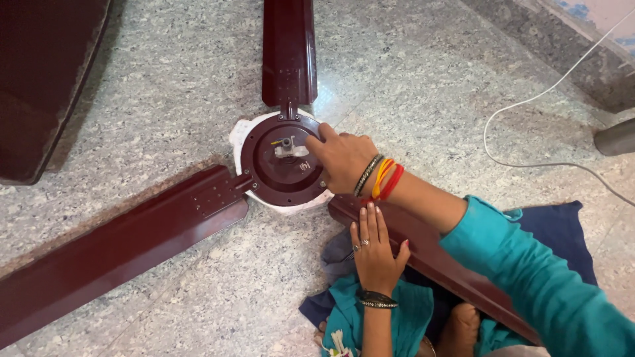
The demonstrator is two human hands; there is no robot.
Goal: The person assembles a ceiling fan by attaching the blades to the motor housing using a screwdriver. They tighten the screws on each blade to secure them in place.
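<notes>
Left hand [374, 251], open and flat, presses on the near blade [430, 254]. Right hand [344, 160], fingers curled, grips the hub [281, 162] rim; fan lies mid-floor [423, 73]. Step, as judged: steadying and turning the hub. Next likely needs firm blade hold.

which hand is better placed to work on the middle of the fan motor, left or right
Probably the right hand: it already rests on the round motor housing, fingers beside the centre fitting. The left hand lies flat on the near blade, steadying it.
</notes>
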